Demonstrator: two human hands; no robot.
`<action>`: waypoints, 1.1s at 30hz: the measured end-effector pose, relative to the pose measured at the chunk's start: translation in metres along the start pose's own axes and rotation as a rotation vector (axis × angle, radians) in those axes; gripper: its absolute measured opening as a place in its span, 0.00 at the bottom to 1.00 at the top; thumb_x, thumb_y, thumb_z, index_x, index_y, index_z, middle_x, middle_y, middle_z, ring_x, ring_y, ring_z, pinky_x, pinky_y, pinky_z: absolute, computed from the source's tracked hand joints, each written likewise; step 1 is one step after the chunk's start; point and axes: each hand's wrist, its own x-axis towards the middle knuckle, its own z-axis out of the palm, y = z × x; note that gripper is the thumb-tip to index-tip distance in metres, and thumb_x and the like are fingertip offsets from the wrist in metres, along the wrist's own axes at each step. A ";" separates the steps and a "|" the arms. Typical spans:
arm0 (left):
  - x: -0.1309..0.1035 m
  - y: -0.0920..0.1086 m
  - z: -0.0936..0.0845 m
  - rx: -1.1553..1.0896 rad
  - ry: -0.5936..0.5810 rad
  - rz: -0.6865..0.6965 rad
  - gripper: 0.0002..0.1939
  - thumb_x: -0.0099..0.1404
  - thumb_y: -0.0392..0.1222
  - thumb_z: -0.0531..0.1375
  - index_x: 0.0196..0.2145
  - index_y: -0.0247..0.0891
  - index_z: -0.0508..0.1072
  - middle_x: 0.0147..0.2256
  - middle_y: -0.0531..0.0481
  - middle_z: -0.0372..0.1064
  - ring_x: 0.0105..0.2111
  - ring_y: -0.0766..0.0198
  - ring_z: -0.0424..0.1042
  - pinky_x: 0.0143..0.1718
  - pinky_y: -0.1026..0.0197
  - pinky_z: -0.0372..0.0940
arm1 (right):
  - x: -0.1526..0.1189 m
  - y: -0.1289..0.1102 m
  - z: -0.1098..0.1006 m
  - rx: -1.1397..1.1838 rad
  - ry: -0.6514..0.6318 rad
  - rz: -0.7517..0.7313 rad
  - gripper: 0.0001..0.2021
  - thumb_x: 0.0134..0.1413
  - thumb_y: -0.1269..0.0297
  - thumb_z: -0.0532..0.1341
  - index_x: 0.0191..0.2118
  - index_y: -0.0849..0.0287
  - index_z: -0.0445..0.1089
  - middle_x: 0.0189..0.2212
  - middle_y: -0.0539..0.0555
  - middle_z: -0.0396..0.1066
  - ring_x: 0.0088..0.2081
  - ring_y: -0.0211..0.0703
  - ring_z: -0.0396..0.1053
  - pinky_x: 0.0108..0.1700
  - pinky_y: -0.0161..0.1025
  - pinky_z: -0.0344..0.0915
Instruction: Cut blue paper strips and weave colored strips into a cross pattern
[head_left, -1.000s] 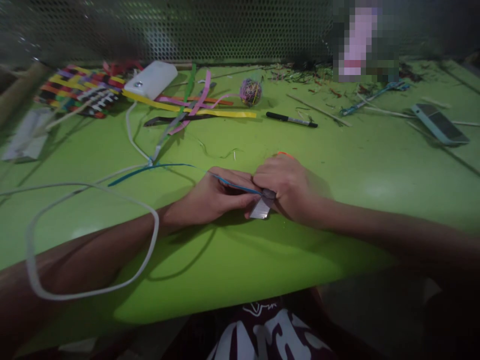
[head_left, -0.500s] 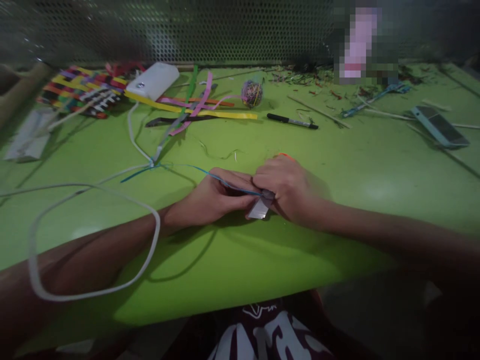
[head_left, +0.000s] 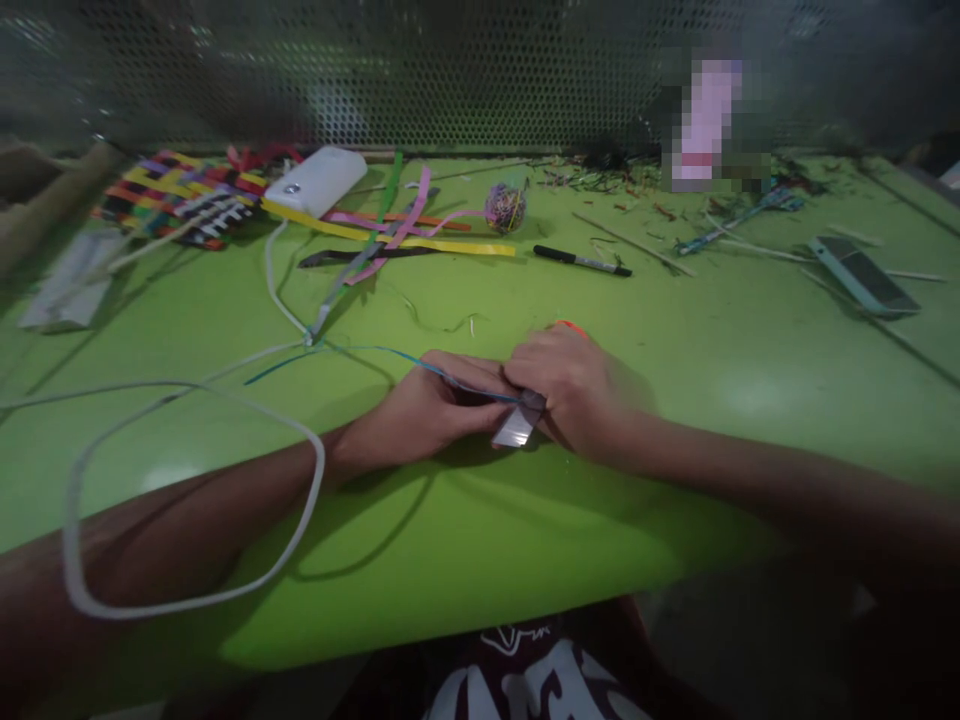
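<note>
Near the middle of the green table, my left hand (head_left: 424, 410) is closed on a thin blue strip (head_left: 409, 357), which runs over the fingers toward the other hand. My right hand (head_left: 574, 390) touches it from the right, fingers wrapped round a small silvery-grey piece (head_left: 517, 425) whose flat end sticks out below. An orange bit (head_left: 571, 327) shows above the right knuckles. The fingertips of both hands are partly hidden. Leftward, the blue strip reaches a joint in a white cable (head_left: 266, 565), which loops over my left forearm.
Behind lie a white power bank (head_left: 319, 180), crossed coloured strips (head_left: 465, 247), a ball of threads (head_left: 505, 207) and a black marker (head_left: 581, 261). A woven piece (head_left: 169, 195) is at the back left. A phone-like device (head_left: 862, 275) rests on the right among thin sticks.
The whole view has shifted slightly, so the table things appear a little lower. Both hands keep nearly the same pose and hold.
</note>
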 end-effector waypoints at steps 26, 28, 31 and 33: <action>0.006 -0.005 -0.004 -0.171 -0.033 -0.175 0.04 0.57 0.36 0.67 0.29 0.31 0.79 0.23 0.54 0.71 0.24 0.71 0.65 0.27 0.68 0.60 | 0.005 0.011 -0.032 0.012 -0.214 -0.157 0.10 0.64 0.69 0.55 0.30 0.58 0.67 0.27 0.52 0.70 0.30 0.41 0.61 0.37 0.41 0.55; 0.006 -0.005 -0.004 -0.176 -0.053 -0.185 0.04 0.57 0.35 0.66 0.27 0.32 0.78 0.22 0.54 0.70 0.23 0.72 0.64 0.26 0.68 0.59 | 0.011 0.013 -0.036 -0.135 -0.169 -0.278 0.13 0.68 0.70 0.53 0.30 0.58 0.68 0.26 0.51 0.69 0.29 0.42 0.59 0.37 0.42 0.54; 0.005 -0.006 -0.003 -0.201 -0.071 -0.194 0.06 0.55 0.35 0.67 0.23 0.32 0.75 0.20 0.55 0.67 0.21 0.73 0.62 0.24 0.69 0.57 | 0.025 0.017 -0.043 -0.375 -0.087 -0.429 0.17 0.71 0.73 0.50 0.32 0.58 0.71 0.27 0.53 0.70 0.30 0.42 0.58 0.37 0.43 0.53; 0.004 -0.007 -0.002 -0.208 -0.086 -0.217 0.06 0.54 0.35 0.69 0.23 0.32 0.75 0.20 0.55 0.68 0.21 0.73 0.63 0.23 0.69 0.57 | 0.038 0.022 -0.047 -0.466 -0.072 -0.472 0.18 0.72 0.73 0.49 0.33 0.58 0.72 0.28 0.54 0.71 0.31 0.43 0.59 0.38 0.44 0.52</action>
